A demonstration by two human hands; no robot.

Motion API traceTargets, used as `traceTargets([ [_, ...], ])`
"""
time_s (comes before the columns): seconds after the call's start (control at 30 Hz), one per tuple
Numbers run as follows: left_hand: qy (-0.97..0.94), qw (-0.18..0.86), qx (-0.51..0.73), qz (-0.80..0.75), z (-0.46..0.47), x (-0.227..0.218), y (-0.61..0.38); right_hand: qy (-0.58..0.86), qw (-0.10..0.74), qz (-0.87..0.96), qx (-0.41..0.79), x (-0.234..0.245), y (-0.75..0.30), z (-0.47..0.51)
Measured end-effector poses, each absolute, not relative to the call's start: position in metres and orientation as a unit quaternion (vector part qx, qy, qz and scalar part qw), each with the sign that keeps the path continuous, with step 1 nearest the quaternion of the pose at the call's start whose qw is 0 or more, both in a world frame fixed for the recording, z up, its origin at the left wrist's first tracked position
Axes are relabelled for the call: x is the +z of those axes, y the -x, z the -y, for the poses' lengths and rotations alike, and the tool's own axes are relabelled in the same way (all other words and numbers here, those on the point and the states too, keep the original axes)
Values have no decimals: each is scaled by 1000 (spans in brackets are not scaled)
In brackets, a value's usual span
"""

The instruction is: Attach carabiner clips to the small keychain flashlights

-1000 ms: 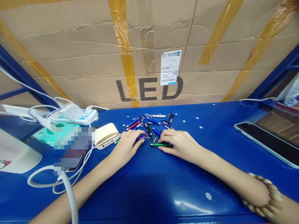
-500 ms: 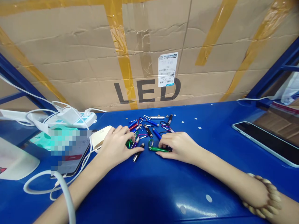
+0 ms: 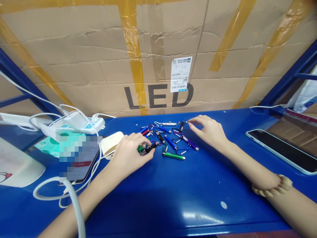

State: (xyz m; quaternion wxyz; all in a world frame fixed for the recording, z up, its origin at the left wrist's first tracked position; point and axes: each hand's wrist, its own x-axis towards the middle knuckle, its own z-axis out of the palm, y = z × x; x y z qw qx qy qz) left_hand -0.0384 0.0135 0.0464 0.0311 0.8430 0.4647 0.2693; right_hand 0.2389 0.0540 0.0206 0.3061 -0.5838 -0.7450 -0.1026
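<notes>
My left hand (image 3: 133,147) pinches a black mini flashlight (image 3: 151,147) between thumb and fingers, tilted just above the table. Behind these fingers lies a partly hidden green mini flashlight (image 3: 140,148). My right hand (image 3: 209,130) is at the back right of the pile, its thumb and forefinger tips brought close together; anything between them is too small to make out. Left of those tips lies another black mini flashlight (image 3: 182,126). The pile also has a green mini flashlight (image 3: 174,155), a purple one (image 3: 190,143), a blue one (image 3: 170,142) and a silver one (image 3: 169,124), several with small carabiners.
Small round metal pieces (image 3: 178,122) lie behind the pile. A large taped cardboard box (image 3: 99,66) walls off the back. On the left are a phone (image 3: 85,168), a cream-coloured case (image 3: 116,140), a power strip (image 3: 97,125) and cables; another phone (image 3: 284,148) lies right.
My left hand has picked up the black flashlight from the table. My right hand has let go of the green flashlight and moved back and right. A purple flashlight now shows.
</notes>
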Motion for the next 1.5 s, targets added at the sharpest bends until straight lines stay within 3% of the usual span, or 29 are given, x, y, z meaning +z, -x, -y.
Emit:
traceTargets([
  [0.13,-736,133,422,-513,-16,54,43,558,302,770,-71,12,-239,-58],
  [0.3,-678,217,493,-500,-28,54,53,513,301,802,-58,9,-228,-54],
  [0.43,-625,188,584,-482,-40,61,69,470,271,838,-57,13,-216,-47],
  [0.6,-532,56,702,-470,-47,73,90,450,264,850,-77,18,-207,-41],
  [0.97,-579,0,636,-510,-43,64,86,540,316,777,-70,5,-247,-63],
  [1.23,-575,259,652,-421,-33,67,68,508,298,806,-60,8,-227,-58],
  [1.5,-576,339,599,-442,-21,50,48,469,257,844,-50,26,-247,-85],
])
